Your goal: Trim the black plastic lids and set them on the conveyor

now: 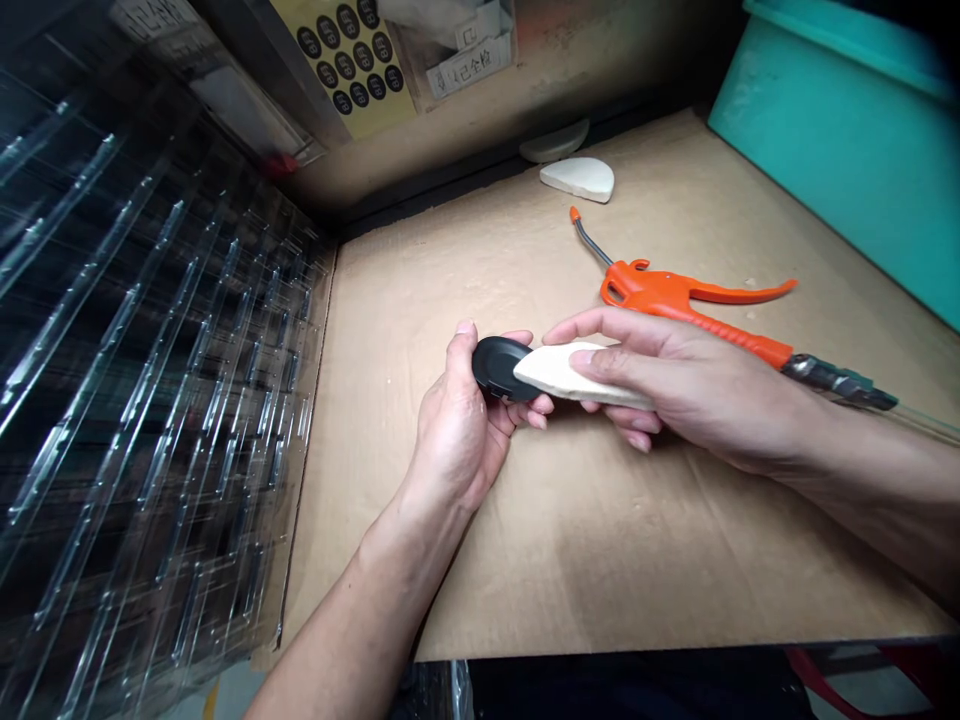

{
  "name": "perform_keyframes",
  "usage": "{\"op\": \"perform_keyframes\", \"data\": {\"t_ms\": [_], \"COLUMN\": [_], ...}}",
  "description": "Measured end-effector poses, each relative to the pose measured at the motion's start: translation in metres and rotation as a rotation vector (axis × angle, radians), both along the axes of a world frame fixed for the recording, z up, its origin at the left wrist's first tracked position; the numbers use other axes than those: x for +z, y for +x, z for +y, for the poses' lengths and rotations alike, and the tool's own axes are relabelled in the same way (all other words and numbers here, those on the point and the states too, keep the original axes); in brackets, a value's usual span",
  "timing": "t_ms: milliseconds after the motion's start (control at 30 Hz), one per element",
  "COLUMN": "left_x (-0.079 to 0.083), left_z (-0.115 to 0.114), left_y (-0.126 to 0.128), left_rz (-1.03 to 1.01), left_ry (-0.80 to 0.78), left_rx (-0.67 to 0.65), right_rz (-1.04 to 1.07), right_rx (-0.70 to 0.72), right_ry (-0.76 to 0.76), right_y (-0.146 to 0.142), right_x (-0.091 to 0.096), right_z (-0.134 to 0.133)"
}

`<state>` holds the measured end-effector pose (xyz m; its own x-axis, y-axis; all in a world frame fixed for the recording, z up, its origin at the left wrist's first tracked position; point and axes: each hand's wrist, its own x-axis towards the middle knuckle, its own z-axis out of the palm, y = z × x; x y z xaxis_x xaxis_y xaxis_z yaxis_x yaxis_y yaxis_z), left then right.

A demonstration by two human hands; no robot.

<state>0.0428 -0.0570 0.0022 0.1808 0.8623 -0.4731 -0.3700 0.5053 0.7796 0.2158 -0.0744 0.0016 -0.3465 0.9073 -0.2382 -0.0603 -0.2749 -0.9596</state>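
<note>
My left hand (465,425) grips a round black plastic part (496,362) with a shallow recessed face, thumb on its left edge and fingers beneath. A white felt-like pad (555,370), flat and pointed at its left end, is held in my right hand (667,375), the thumb on top and the fingers below. The pad's tip overlaps the right side of the black part and appears to touch it. Just beyond my right hand an orange air blow gun (660,292) lies on the cardboard, partly hidden by that hand.
Stacked clear plastic trays (172,370) rise along the left. Brown cardboard (420,270) covers the table. Another white pad (579,178) and a greyish one (555,142) lie at the back. A teal bin (840,130) stands at right. A yellow sticker sheet (349,60) is on the back panel.
</note>
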Motion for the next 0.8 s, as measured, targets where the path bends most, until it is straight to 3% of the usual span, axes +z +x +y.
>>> {"op": "perform_keyframes", "data": {"t_ms": [100, 267, 400, 467, 633, 800], "left_x": [0.000, 0.000, 0.000, 0.000, 0.002, 0.005], "left_z": [-0.001, -0.001, 0.000, 0.000, -0.003, -0.009], "left_y": [0.001, 0.000, -0.002, -0.003, -0.003, 0.001], "left_rz": [0.018, 0.002, -0.004, -0.004, -0.066, -0.167], "left_ry": [0.003, 0.031, 0.004, 0.007, 0.065, 0.098], "left_rx": [-0.003, -0.043, -0.056, -0.068, -0.093, -0.067], "right_rz": [-0.034, -0.274, -0.168, -0.185, -0.429, -0.334], "right_rx": [0.048, -0.179, 0.012, 0.047, -0.280, -0.351], "right_ry": [0.038, 0.187, 0.103, 0.133, 0.310, 0.264], "right_y": [0.002, 0.005, 0.004, 0.005, 0.011, 0.012], "right_x": [-0.002, -0.009, -0.002, 0.001, -0.004, -0.002], "right_z": [0.001, 0.005, 0.003, 0.003, 0.008, 0.010]}}
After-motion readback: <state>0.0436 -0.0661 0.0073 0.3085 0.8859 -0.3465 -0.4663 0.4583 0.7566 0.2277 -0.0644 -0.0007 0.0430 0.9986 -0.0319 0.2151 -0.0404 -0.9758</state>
